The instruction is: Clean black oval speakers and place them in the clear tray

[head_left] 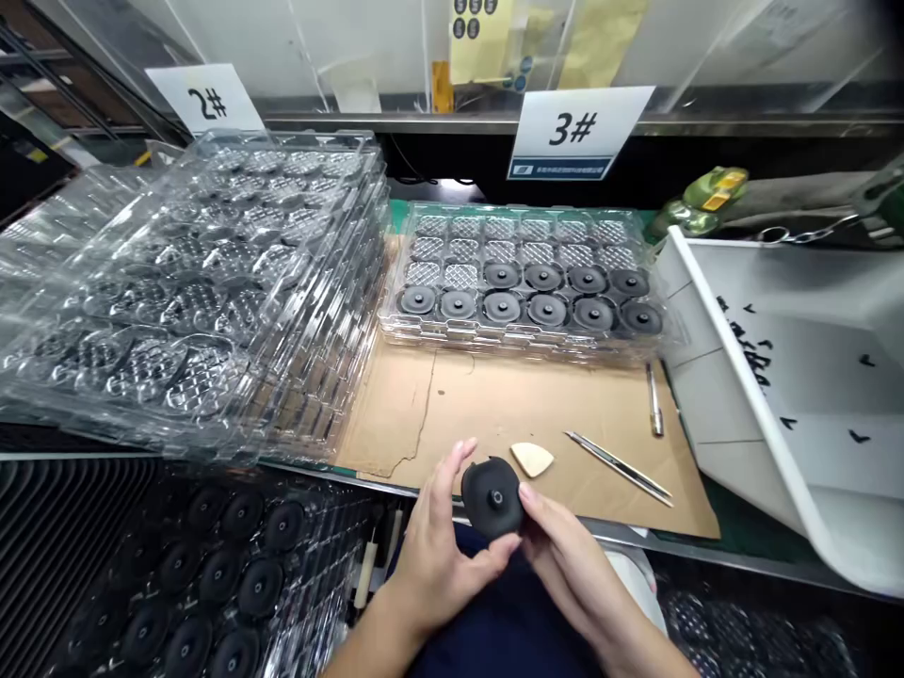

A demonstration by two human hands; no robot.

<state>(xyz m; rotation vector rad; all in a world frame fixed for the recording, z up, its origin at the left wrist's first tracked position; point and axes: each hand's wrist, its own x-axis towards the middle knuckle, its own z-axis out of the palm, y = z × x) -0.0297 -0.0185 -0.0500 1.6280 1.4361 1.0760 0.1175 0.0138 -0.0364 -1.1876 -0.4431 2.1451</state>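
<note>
A round black rubber-like cap with a small raised hub is held over the bench's front edge. My left hand grips its lower left side, thumb beneath and index finger raised beside it. From the right, my right hand pinches the rim with thumb and fingers. Just beyond the cap lie a cream wedge-shaped piece and metal tweezers on the cardboard. Farther back, a clear plastic tray holds similar black caps in its two front rows.
Tall stacks of clear trays stand at the left. A white bin with small black bits is on the right, a pen-like tool beside it. Below left, more black caps sit in trays. Signs 2# and 3# hang behind.
</note>
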